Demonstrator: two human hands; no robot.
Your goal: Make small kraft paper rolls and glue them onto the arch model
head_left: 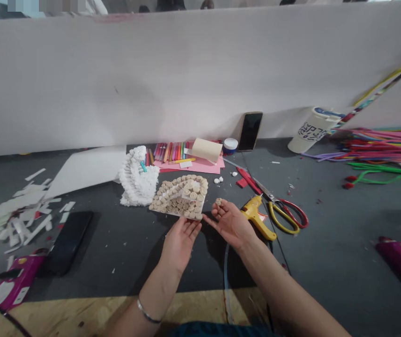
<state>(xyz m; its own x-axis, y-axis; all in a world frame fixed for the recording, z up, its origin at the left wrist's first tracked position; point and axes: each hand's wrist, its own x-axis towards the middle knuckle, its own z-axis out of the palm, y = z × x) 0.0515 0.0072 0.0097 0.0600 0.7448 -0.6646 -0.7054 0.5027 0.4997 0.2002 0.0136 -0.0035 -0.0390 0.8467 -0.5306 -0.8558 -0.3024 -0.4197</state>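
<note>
Roll-covered panel, left of yellow glue gun; left hand holding its near edge; right hand, just left of glue gun, pinching one small beige roll

The yellow glue gun and scissors block the way right of the right hand. Bare tabletop (a few specks aside) separates left hand from lying phone; any gap between studded piece and white fluffy piece is hard to tell.
</note>
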